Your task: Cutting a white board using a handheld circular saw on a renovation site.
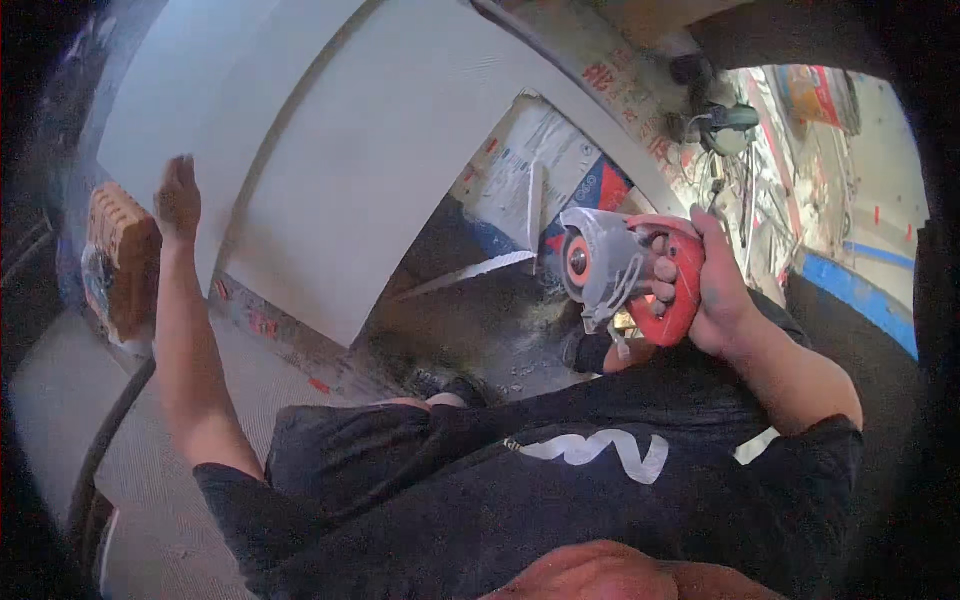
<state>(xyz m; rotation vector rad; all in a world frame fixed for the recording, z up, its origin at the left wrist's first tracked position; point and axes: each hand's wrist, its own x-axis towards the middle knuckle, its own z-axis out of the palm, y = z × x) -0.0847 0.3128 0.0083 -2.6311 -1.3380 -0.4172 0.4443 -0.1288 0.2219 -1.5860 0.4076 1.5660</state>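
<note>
Head cam: red/grey pwr tool (604, 255) gripped by R hand (718, 290), fingers (665, 268) wrapped round hndl (686, 262); L hand (180, 203) raised nr white panel (370, 160), L finger spread can't be told.

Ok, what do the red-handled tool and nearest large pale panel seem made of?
Red-handled tool: probably hard plastic mostly, fairly smooth, judging by moulded curves. Pale panel: perhaps ceramic tile or board, unclear which; flat, matt-looking face, thin edge.

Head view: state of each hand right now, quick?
Left hand: nothing visible in it; open or closed, cannot tell.
Right hand: closed, holding a red-handled power tool.
</note>
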